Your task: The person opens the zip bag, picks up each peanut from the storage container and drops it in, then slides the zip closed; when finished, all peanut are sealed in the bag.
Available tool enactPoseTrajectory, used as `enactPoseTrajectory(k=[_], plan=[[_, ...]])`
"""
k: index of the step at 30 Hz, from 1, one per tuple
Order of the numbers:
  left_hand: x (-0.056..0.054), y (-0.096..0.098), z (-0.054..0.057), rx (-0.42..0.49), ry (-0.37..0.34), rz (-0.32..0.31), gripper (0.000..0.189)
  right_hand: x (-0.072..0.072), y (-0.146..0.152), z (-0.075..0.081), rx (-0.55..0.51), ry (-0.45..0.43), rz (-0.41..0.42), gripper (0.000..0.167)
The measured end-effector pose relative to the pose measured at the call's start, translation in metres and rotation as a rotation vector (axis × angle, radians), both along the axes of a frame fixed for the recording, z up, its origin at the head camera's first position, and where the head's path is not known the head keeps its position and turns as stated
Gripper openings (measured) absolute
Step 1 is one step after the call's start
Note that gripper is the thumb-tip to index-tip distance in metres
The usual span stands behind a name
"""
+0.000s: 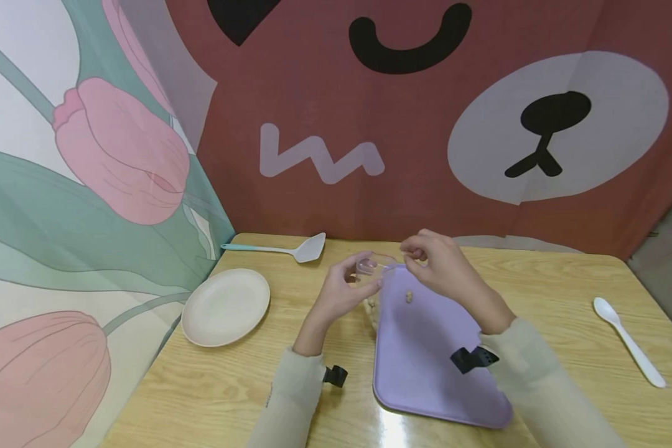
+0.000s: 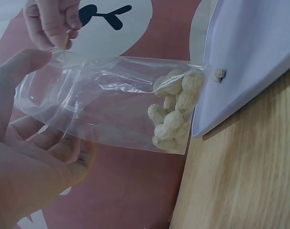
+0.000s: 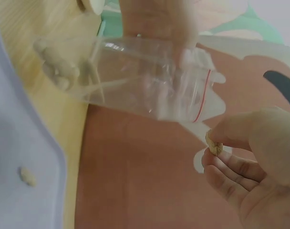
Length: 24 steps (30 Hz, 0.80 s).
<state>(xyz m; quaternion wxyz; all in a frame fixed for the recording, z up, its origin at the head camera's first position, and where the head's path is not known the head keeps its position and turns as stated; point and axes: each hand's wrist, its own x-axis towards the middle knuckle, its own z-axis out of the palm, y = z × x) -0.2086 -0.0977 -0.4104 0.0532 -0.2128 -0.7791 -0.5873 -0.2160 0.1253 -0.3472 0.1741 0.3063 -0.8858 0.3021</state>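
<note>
My left hand (image 1: 338,291) holds a clear zip bag (image 2: 111,107) near its mouth, thumb on one side and fingers on the other. Several unshelled peanuts (image 2: 176,112) sit in the bottom of the bag, beside the tray's edge. To the right of the bag's mouth, my right hand (image 1: 445,267) pinches a peanut (image 3: 214,143) between thumb and fingertips, apart from the bag. Another peanut (image 1: 409,297) lies on the purple tray (image 1: 425,361), below the right hand.
A pale round plate (image 1: 226,307) stands on the wooden table at left. Behind it lies a spatula (image 1: 309,249) with a light blue handle end. At far right is a white spoon (image 1: 630,342). A printed cloth (image 1: 325,205) hangs along the table's back edge.
</note>
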Motion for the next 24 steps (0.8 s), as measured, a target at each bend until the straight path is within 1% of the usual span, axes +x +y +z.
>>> enactPoseTrajectory(k=[4,9,13,16,24], plan=[[0.0,-0.001,0.0,0.01,-0.004,-0.014,0.055,0.001,-0.007,0.006,0.004,0.008,0.029,0.015],[0.0,-0.003,0.0,0.024,-0.002,-0.057,0.056,0.001,-0.015,0.009,0.015,0.003,0.059,0.016],[0.012,-0.003,0.02,0.029,-0.004,-0.085,0.054,0.002,-0.02,0.011,0.011,0.004,0.078,0.016],[0.021,-0.001,0.033,0.033,-0.006,-0.093,0.051,0.001,-0.023,0.011,0.003,0.006,0.091,0.017],[0.023,-0.001,0.034,0.009,-0.018,-0.101,0.052,0.002,-0.03,0.012,0.01,-0.003,0.124,0.018]])
